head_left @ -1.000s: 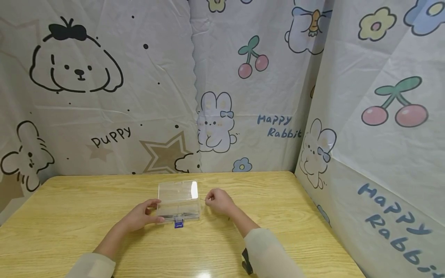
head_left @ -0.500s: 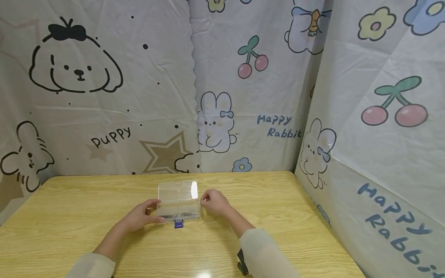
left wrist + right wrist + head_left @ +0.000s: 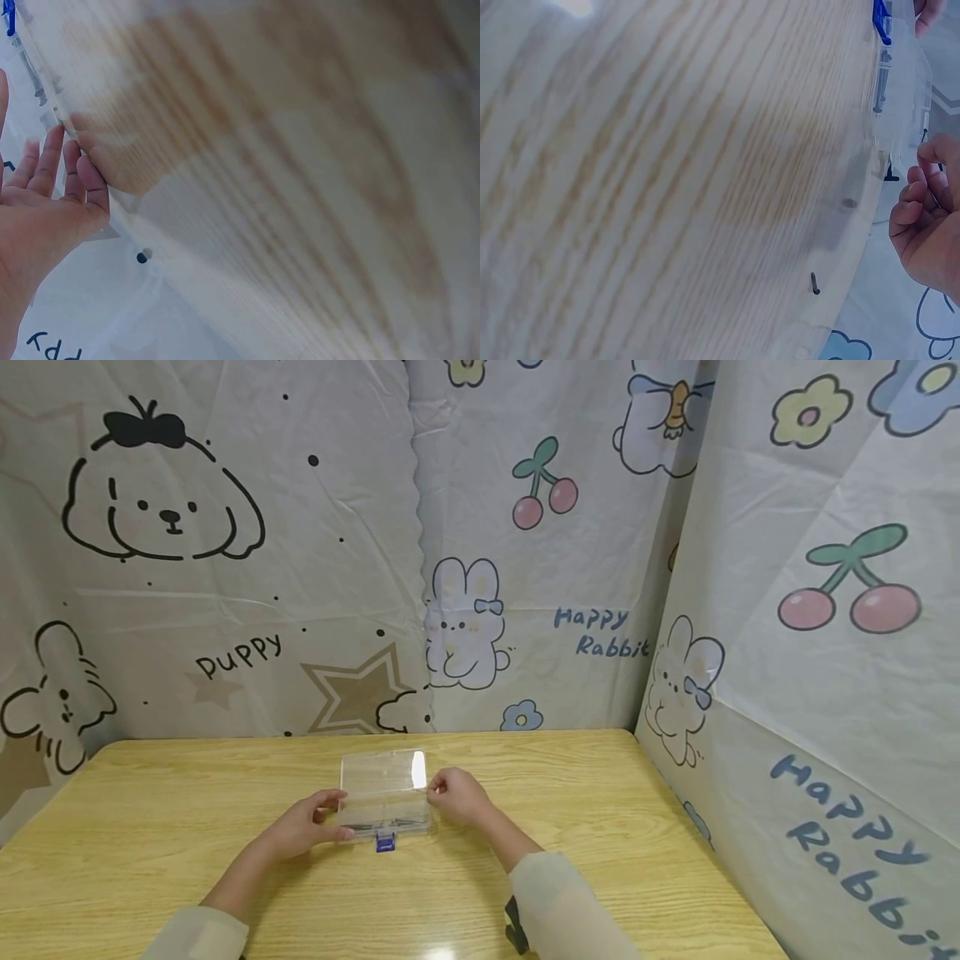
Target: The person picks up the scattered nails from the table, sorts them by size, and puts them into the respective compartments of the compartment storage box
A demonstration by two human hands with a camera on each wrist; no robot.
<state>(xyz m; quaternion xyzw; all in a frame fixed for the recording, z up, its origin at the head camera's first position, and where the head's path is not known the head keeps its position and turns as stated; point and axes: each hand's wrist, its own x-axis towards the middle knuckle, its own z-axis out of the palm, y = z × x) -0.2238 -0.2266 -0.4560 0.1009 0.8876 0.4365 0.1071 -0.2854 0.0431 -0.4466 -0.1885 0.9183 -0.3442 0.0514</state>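
A clear plastic box [image 3: 384,806] stands on the table with its lid [image 3: 378,772] raised and a blue latch [image 3: 386,842] at the front. Slender grey screws [image 3: 883,82] lie inside along its front. My left hand [image 3: 300,827] holds the box's left side, thumb at the front corner and fingers farther back. At the right side, my right hand [image 3: 461,795] has its thumb and forefinger pinched together by the box's edge. In the right wrist view a small dark screw [image 3: 924,135] shows at those fingertips, mostly hidden.
A dark screw [image 3: 814,283] lies on the wooden table [image 3: 225,777] in the right wrist view. Another dark, flat-headed piece [image 3: 891,172] is beside the box. Printed cloth [image 3: 300,568] hangs behind the table and along its right side.
My right hand has moved left, from a little apart from the box to its right edge. The left hand and the box have stayed in place.
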